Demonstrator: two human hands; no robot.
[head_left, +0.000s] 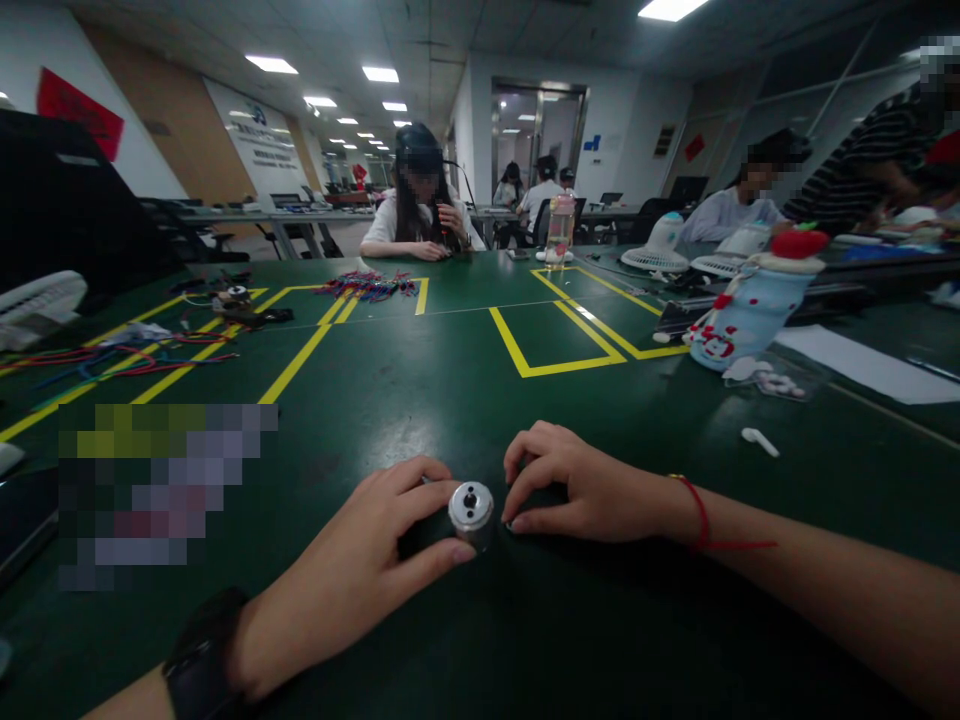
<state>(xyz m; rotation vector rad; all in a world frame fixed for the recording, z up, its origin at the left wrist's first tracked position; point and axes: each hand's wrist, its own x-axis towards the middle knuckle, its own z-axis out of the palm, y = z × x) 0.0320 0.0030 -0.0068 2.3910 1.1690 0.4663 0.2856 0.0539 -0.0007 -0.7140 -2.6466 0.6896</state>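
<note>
My left hand (390, 530) grips a small silver electric motor (471, 505) between thumb and fingers. It stands upright on the green table, its round end face up, showing a dark centre and two small holes. Just to the right, my right hand (574, 485) is closed in a pinch close to the table top. A tiny dark thing shows at its fingertips, too small to make out. The two hands are a short gap apart, and the right one does not touch the motor.
Yellow tape marks the green table (390, 400). Coloured wires (367, 285) lie at the back, more wires (172, 355) at left. At right are a blue bottle (750, 310), an earbud (760, 441) and white paper (862, 360). A person (420, 210) sits opposite.
</note>
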